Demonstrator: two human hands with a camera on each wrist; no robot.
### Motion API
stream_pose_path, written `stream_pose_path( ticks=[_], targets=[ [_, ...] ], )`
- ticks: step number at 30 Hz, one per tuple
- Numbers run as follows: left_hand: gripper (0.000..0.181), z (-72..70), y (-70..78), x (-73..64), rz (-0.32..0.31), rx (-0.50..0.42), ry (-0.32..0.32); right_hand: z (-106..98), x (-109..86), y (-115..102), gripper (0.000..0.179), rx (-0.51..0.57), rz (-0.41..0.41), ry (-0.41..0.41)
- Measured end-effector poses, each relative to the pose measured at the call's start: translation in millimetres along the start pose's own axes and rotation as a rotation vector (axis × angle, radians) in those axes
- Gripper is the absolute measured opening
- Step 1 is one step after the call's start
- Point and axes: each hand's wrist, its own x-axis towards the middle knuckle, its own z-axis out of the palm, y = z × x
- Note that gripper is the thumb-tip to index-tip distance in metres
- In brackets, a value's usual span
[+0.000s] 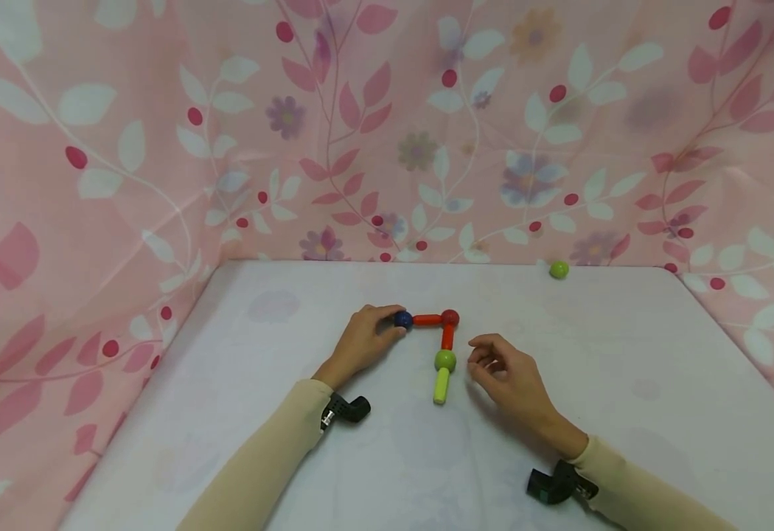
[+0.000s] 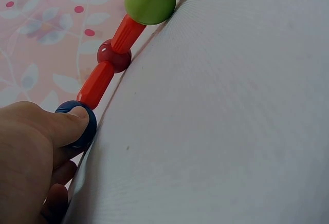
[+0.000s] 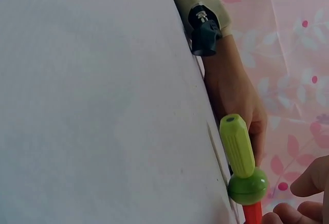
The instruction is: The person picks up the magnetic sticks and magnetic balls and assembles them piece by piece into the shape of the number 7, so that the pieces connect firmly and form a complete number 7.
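Note:
My left hand (image 1: 358, 344) pinches a blue ball (image 1: 403, 319) between thumb and fingers, as the left wrist view also shows. From that ball a red rod (image 1: 427, 320) runs right to a dark red ball (image 1: 450, 318). A second red rod (image 1: 447, 338) leads from there toward me to a green ball (image 1: 445, 361), with a yellow-green rod (image 1: 441, 386) on its near side. The joined pieces form a corner on the table. Just right of the green ball, my right hand (image 1: 513, 377) hovers with loosely bent fingers, apart from the pieces and holding nothing.
A loose green ball (image 1: 559, 270) lies at the far edge of the white-covered table (image 1: 281, 295). Pink floral cloth (image 1: 374, 133) hangs behind and along the sides. Each wrist carries a black camera mount (image 1: 553, 483).

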Motion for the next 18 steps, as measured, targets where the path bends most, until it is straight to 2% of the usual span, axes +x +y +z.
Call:
stream_pose_path(
  ticks=[8,18],
  targets=[
    [0.041,-0.9,-1.1,-1.0,0.003,0.008,0.002,-18,14.3,14,0.029,-0.1,0.005,-0.024],
    [0.042,0.6,-2.4,-0.5,0.004,0.004,0.004,-44,32.9,35,0.027,-0.194,0.031,0.008]
  ],
)
